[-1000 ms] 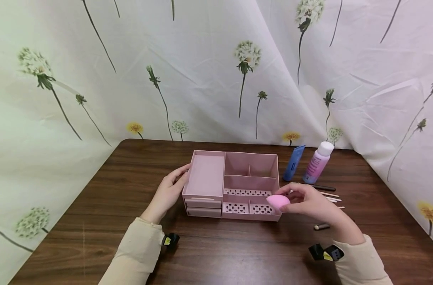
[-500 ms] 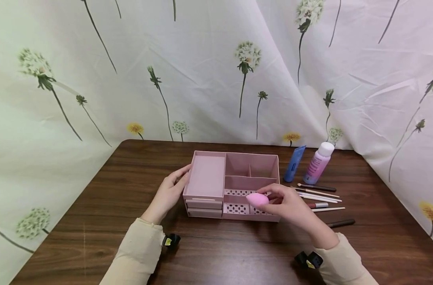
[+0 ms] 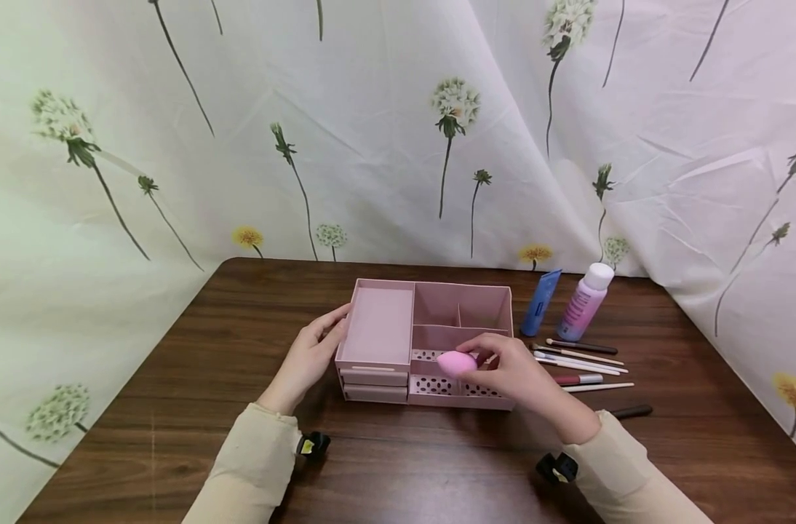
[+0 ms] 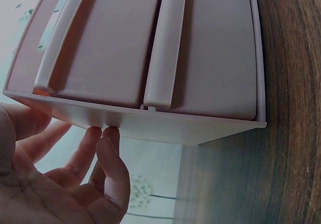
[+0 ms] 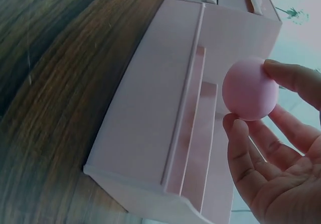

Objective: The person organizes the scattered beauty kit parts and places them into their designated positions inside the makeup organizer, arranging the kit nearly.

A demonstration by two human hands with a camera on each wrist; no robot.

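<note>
My right fingers (image 5: 241,156) pinch an unplaced egg-shaped pink sponge (image 5: 250,88) above the pink plastic organizer (image 3: 380,320) my relaxed left fingers (image 4: 113,166) touch.

Right hand (image 5: 283,179) pinches pink sponge (image 5: 250,89) over pink organizer (image 5: 145,93).

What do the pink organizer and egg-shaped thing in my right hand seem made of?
The organizer: probably plastic, satin finish, given thin, crisp walls and soft sheen. The egg-shaped thing: matte, likely foam, given its even surface without glossy highlights; rubber possible.
</note>
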